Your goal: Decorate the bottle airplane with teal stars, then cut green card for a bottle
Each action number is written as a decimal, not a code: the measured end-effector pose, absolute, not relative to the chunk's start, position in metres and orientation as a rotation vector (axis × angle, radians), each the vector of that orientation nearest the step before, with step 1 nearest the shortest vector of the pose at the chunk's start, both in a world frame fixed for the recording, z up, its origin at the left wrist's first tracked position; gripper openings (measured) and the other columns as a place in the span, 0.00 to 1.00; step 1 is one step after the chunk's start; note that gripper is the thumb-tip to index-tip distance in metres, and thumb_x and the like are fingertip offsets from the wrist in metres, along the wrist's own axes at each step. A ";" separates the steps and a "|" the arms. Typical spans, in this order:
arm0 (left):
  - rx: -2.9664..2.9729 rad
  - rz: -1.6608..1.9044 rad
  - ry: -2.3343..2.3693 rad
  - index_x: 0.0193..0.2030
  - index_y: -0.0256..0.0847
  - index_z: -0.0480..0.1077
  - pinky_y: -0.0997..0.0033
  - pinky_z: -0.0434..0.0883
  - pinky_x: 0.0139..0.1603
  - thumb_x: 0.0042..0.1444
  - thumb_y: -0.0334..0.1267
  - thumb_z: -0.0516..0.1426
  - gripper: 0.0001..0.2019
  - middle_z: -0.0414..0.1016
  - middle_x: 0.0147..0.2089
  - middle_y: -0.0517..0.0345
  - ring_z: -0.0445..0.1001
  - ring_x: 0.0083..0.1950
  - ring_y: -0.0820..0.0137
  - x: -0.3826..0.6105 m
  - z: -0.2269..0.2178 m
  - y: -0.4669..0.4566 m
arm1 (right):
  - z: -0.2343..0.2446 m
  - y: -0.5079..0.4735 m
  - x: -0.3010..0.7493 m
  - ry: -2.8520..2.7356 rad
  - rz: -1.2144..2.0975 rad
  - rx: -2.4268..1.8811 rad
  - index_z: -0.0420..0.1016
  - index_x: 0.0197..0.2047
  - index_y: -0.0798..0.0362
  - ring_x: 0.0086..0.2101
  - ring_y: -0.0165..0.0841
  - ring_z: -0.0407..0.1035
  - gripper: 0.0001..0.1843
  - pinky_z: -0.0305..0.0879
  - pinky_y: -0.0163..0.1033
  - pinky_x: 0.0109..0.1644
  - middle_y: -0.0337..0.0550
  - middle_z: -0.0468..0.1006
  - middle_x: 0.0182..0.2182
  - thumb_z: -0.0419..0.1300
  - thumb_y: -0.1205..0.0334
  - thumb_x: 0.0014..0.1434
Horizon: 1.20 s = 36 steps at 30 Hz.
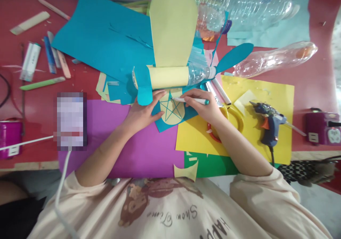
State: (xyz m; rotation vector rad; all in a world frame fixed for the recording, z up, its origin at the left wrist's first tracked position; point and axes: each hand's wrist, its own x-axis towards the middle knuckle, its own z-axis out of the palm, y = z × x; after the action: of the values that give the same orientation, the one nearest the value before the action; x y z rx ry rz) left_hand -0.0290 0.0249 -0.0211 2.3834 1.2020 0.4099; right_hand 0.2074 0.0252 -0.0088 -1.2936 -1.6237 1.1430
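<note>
My right hand (204, 106) is closed round a white marker with a teal cap (191, 100), its tip resting on a pale yellow paper disc (174, 112) that bears a teal star outline. My left hand (142, 113) lies flat with fingers spread, pressing down the teal paper (165, 123) beside the disc. Just beyond both hands lies a clear plastic bottle (198, 74) wrapped in a pale yellow paper band (167, 76), with a tall yellow rounded paper shape (173, 22) and teal paper pieces attached.
Purple (138, 150), yellow (261, 100) and green sheets cover the red table. A blue glue gun (269, 123) lies at the right, scissors (234, 116) under my right wrist. Empty bottles (277, 58) lie at the back right, pens and sticks (42, 83) at the left, a phone (71, 120) near my left arm.
</note>
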 end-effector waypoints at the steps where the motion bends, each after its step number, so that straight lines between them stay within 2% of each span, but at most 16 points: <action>1: 2.386 0.410 1.201 0.68 0.48 0.54 0.56 0.67 0.65 0.65 0.41 0.53 0.25 0.65 0.67 0.51 0.64 0.68 0.59 -0.029 -0.021 0.025 | -0.009 0.025 0.207 -1.619 1.153 -1.292 0.77 0.32 0.52 0.27 0.32 0.71 0.09 0.67 0.37 0.31 0.40 0.78 0.26 0.60 0.58 0.58; 6: 2.396 0.391 1.212 0.68 0.46 0.54 0.54 0.68 0.64 0.65 0.41 0.53 0.25 0.65 0.67 0.49 0.64 0.68 0.58 -0.029 -0.021 0.025 | -0.008 0.025 0.206 -1.568 1.144 -1.290 0.77 0.33 0.52 0.26 0.31 0.70 0.07 0.67 0.36 0.30 0.39 0.77 0.26 0.59 0.59 0.58; 17: 2.382 0.414 1.210 0.68 0.48 0.54 0.56 0.68 0.65 0.65 0.41 0.53 0.25 0.66 0.67 0.52 0.65 0.68 0.60 -0.029 -0.021 0.024 | -0.008 0.025 0.207 -1.601 1.144 -1.302 0.75 0.32 0.52 0.25 0.30 0.69 0.09 0.64 0.36 0.28 0.38 0.75 0.23 0.58 0.57 0.59; 25: 2.386 0.413 1.222 0.68 0.47 0.54 0.56 0.69 0.63 0.65 0.41 0.54 0.26 0.66 0.67 0.50 0.67 0.66 0.59 -0.029 -0.022 0.024 | -0.007 0.025 0.207 -1.568 1.154 -1.294 0.75 0.30 0.52 0.25 0.31 0.69 0.07 0.64 0.36 0.29 0.38 0.75 0.22 0.58 0.62 0.57; 32: 2.353 0.427 1.217 0.68 0.48 0.54 0.58 0.71 0.61 0.65 0.41 0.53 0.25 0.65 0.67 0.51 0.68 0.65 0.60 -0.029 -0.020 0.023 | -0.007 0.025 0.207 -1.686 1.144 -1.210 0.78 0.32 0.53 0.27 0.30 0.70 0.08 0.64 0.36 0.30 0.40 0.79 0.27 0.60 0.60 0.58; 36: 2.381 0.432 1.210 0.67 0.48 0.55 0.57 0.69 0.63 0.65 0.41 0.53 0.25 0.66 0.67 0.51 0.67 0.66 0.59 -0.030 -0.021 0.023 | -0.009 0.025 0.207 -1.681 1.105 -1.200 0.77 0.31 0.54 0.26 0.29 0.69 0.09 0.63 0.35 0.29 0.40 0.78 0.26 0.58 0.61 0.60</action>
State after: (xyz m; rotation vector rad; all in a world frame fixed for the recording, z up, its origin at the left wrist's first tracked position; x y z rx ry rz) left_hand -0.0296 0.0232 -0.0205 2.3807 1.2103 0.4321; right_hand 0.2068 0.0248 -0.0090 -1.2004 -1.6810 1.1047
